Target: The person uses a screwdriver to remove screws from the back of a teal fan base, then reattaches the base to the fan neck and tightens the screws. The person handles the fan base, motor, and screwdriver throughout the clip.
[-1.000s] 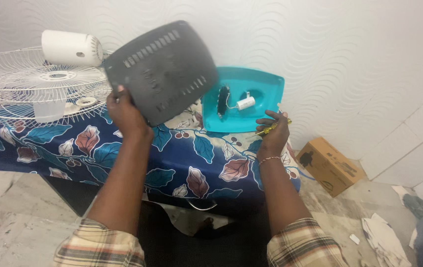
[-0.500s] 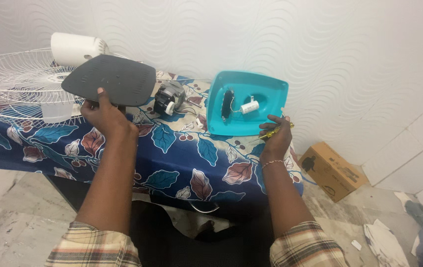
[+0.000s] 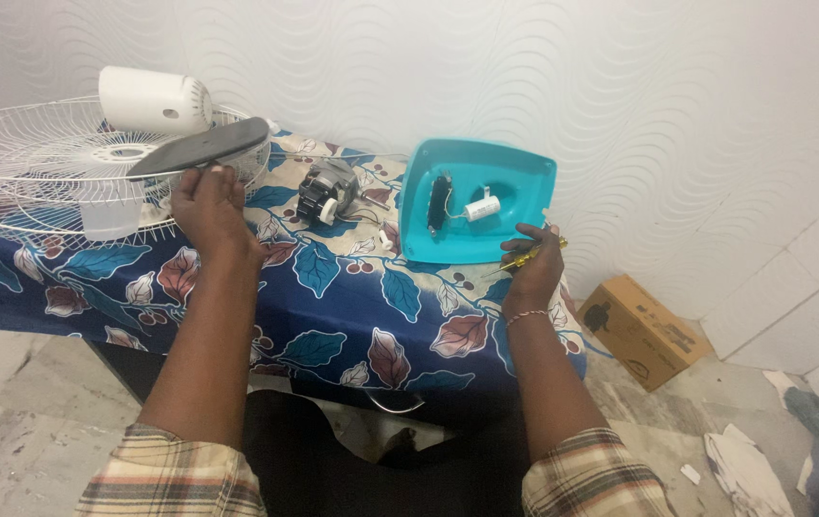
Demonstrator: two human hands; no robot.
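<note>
Grey cover (image 3: pixel 201 148), flat matte plastic w/ rounded edge, is held edge-on over the wire grille (image 3: pixel 36 172), left hand (image 3: pixel 206 203) clamped on its near rim to keep it level, while right hand (image 3: pixel 531 268) is closed round a yellow screwdriver (image 3: pixel 524 258), by the glossy teal base (image 3: pixel 474 203) lying open-side up, wiring exposed.

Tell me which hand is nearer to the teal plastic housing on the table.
Right. The right hand, holding a yellow screwdriver, sits at the lower right edge of the teal housing. The left hand is far off to its left, gripping the dark grey plate over the wire fan guard.
</note>
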